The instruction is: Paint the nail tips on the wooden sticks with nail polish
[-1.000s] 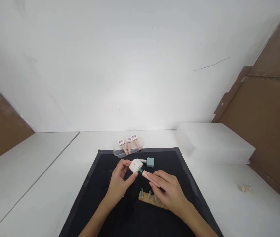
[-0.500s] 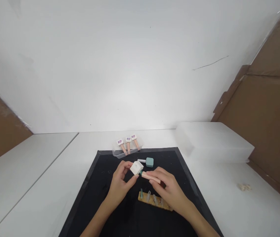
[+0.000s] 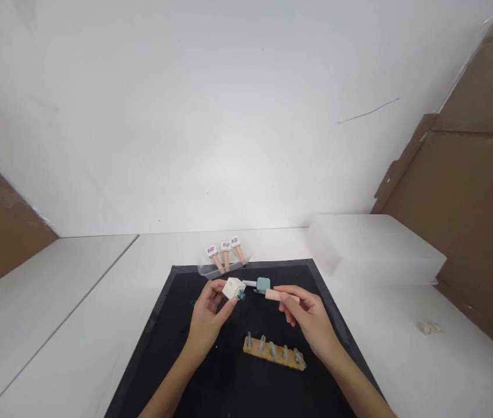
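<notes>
My left hand is closed around a white square nail polish bottle, tilted so that its green-smeared neck points down to the right. Between the fingers of my right hand is the pale pink cap of the bottle, apart from the neck; its brush is hard to make out. Just behind the cap lies a teal square bottle with a pale handle. Nearer me is a yellowish strip bearing several nail tips, the leftmost nail tip green and the others clear.
A clear plastic tray with three pink-capped bottles stands behind the black mat. On the right of the white table sit a translucent box and small crumpled pale bits. Brown cardboard walls the right side.
My right hand has drawn the pink cap away from the bottle's neck, to the right. My left hand has moved slightly left and tilted the bottle, so its green neck shows.
</notes>
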### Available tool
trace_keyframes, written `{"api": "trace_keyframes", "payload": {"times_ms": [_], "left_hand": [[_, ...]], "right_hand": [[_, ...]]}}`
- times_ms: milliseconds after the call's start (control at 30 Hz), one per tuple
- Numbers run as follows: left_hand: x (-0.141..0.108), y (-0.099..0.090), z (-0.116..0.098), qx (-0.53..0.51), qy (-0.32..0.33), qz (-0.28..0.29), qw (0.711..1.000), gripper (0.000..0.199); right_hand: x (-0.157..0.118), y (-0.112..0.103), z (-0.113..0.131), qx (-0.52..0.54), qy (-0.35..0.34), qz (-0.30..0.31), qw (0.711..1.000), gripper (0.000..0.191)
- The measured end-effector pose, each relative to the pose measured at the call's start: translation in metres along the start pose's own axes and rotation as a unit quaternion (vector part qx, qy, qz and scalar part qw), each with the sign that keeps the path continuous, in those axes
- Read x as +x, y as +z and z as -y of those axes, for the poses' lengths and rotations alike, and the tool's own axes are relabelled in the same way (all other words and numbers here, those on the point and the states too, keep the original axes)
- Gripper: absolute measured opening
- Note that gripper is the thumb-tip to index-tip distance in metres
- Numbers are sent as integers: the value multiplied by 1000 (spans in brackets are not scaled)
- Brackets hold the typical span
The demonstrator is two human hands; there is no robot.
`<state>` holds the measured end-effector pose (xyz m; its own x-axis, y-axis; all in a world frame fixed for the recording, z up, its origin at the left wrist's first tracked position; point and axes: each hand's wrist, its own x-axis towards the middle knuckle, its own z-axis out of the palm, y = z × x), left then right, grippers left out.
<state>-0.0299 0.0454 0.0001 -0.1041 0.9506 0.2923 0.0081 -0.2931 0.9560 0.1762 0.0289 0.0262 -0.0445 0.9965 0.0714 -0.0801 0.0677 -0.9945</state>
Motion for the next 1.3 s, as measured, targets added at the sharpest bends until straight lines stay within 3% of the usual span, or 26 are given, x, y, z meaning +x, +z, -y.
{"api": "trace_keyframes", "payload": {"times_ms": [300,567,900,1000,1100,1200,1300], "left_hand": [[0,1,-1,-42,-19,1,999,26],[-2,4,-4,-42,-53,3,998,29],[-3,3,0,-27,-30,11,999,24],[-5,3,0,20,13,7,1000,21],[-8,1,1,84,62,-2,995,20],[-13,-1,1,164,125,-3,978,24],[-17,-2,0,228,186,2,956,28]], "right_hand": [[-1,2,1,-11,1,20,1000,20],[-4,6,0,-159,-135,44,977,20],[-4,6,-4,-213,-255,56,941,23],[-4,6,-6,-264,-310,76,910,29],[-5,8,-8,-348,-382,80,852,34],[-6,9,-9,-409,-440,70,797,34],[-8,9,-9,-442,-468,63,762,31]]}}
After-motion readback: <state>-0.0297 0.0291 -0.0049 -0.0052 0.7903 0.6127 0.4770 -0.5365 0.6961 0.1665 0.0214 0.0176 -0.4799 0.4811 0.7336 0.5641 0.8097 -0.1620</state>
